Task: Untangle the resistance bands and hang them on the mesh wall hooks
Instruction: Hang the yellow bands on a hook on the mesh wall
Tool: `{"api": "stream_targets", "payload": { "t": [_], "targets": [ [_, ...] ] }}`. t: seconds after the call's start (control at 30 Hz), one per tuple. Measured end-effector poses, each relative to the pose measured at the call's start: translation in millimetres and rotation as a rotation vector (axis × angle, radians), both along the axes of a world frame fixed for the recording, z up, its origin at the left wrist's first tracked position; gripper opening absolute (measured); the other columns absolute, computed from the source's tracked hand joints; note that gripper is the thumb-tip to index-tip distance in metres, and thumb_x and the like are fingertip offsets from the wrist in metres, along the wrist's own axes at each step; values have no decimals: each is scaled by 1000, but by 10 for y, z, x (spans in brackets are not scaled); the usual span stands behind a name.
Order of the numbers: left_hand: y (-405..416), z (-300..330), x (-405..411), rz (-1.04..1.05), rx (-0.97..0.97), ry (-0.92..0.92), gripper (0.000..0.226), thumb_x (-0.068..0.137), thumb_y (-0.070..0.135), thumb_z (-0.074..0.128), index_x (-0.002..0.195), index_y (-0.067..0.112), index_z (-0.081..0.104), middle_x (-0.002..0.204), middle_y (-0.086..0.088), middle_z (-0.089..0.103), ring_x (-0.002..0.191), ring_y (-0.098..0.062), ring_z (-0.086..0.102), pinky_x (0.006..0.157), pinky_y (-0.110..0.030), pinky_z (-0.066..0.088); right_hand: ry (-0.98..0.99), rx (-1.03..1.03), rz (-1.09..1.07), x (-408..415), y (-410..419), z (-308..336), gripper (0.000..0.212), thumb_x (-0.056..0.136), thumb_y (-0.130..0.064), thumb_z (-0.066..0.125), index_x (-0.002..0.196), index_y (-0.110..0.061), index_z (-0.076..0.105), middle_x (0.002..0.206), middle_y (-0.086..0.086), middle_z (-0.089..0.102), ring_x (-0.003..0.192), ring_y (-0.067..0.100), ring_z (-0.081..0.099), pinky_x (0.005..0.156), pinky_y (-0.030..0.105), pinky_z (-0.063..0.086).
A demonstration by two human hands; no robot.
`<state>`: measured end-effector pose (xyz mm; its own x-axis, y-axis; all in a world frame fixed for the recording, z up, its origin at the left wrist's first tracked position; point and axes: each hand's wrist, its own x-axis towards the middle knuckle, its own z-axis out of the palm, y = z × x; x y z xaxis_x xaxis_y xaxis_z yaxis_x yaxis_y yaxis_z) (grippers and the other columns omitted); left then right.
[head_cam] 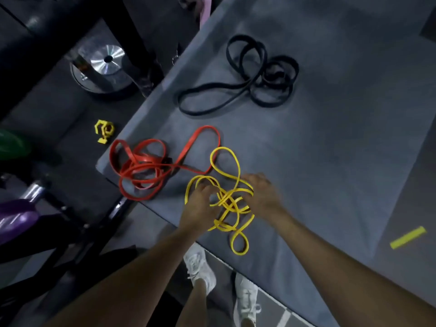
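1. Two bare forearms enter from the bottom edge and converge on a grey mat (330, 128); two white shoes (200, 267) stand below and between them, at the mat's near edge.
2. Surface: the grey mat lies flat under both hands and extends beyond them. Dark flooring borders it to the left of the left hand.
3. Room: beyond and left of the hands stands a weight plate (103, 67) with a shiny hub beside dark frame members. A small yellow clip (103, 132) lies on the dark floor left of the mat corner. A purple ball (16, 220) sits far left of the left forearm. A yellow strip (408, 237) lies well right of the right forearm.
4. Left hand (200, 204): fingers curled into the loops of the yellow band (226, 201), gripping a strand at the left of the knot.
5. Right hand (262, 194): back of the hand up, fingers bent down onto the right side of the same tangle; they appear to hold strands, though blur hides the exact grip.
6. Yellow band: knotted between the two hands, resting on the mat, with one loop beyond the hands and one toward the shoes.
7. Red band (146, 168): tangled, just left of the left hand, on the mat corner.
8. Black band (254, 76): tangled, well beyond both hands.
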<state>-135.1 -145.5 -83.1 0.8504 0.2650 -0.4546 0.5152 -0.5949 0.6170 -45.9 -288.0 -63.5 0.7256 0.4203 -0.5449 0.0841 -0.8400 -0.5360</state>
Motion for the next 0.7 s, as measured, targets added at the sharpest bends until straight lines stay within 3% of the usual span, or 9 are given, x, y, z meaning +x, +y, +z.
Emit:
{"api": "stream_targets", "payload": {
  "t": [0.13,0.23,0.33,0.47,0.57,0.7],
  "targets": [
    [-90,-230,-4,-28,103,62,35,75,21,65,109,21,60,115,-2,51,106,-24,53,86,-39,47,33,-10,28,-65,48,-310,55,82,-4,56,134,-20,48,131,8,39,124,25,41,103,25,32],
    [-171,-318,-49,-76,271,52,31,78,28,64,107,20,55,117,-1,49,110,-24,46,89,-36,40,-77,-111,102,-134,21,-449,54,83,-14,60,133,-29,46,135,5,32,128,24,33,105,36,34],
    [-185,-341,-71,-147,335,66,23,85,31,56,107,24,54,117,1,47,113,-23,44,88,-32,35,-129,-227,169,-150,-2,-431,43,86,-15,56,127,-25,46,131,8,34,124,28,34,99,38,36],
    [-154,-248,-92,-160,244,160,19,89,25,55,108,21,54,118,-4,47,106,-29,52,82,-37,43,-45,-274,174,-185,-122,-367,19,89,-10,43,105,-16,52,117,16,49,111,35,49,89,34,41],
    [-135,-96,-119,-121,93,117,15,87,18,58,102,17,57,111,-6,48,94,-28,57,77,-30,43,1,-229,98,-151,-192,-172,18,83,-6,46,89,-22,52,107,15,56,101,34,55,80,32,43],
    [-104,384,-53,-39,-9,-40,9,82,15,62,87,8,61,78,0,50,72,-15,47,64,-23,28,-72,-158,90,2,-156,324,17,84,-15,57,101,-19,59,109,11,59,103,30,57,84,35,45]
  ]
}}
